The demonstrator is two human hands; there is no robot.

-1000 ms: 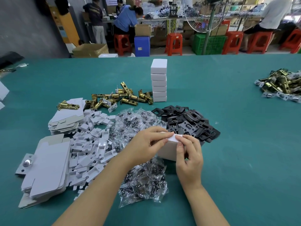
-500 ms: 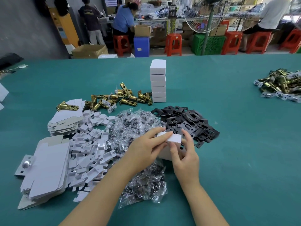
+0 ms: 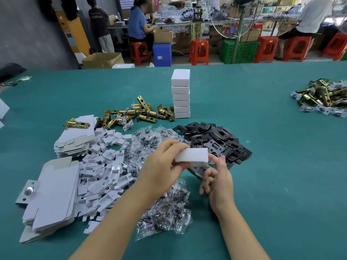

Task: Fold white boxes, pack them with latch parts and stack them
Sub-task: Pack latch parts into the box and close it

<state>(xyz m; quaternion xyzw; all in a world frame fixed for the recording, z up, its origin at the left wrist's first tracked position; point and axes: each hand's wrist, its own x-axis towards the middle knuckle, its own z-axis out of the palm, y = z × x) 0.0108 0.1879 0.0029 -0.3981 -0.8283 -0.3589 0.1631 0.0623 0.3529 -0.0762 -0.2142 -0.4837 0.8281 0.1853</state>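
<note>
Six closed white boxes stood in a stack (image 3: 180, 96) on the green table (image 3: 262, 128) as I watched through the head camera, well beyond the hands. My left hand (image 3: 161, 166) gripped a seventh white box (image 3: 191, 157) by its left end, fingers on top and thumb beneath, holding it in the air above the parts. My right hand (image 3: 218, 182) hung just right of the box, fingers loosely curled and grasping nothing; one fingertip came close to the box's right end, though I could not tell whether it touched.

Black metal plates (image 3: 216, 141) lay heaped behind the held box. Clear bags of dark screws (image 3: 159, 203) spread beneath both wrists. To the left sat a scatter of small white card inserts (image 3: 105, 171), and beside them two piles of flat unfolded box blanks (image 3: 54, 194), the nearer one lying over a silver latch plate (image 3: 28, 190). Brass latch bolts (image 3: 139, 113) lay between the blanks and the stack, touching its base on the left. A second pile of brass latches (image 3: 324, 96) rested near the table's right edge.
</note>
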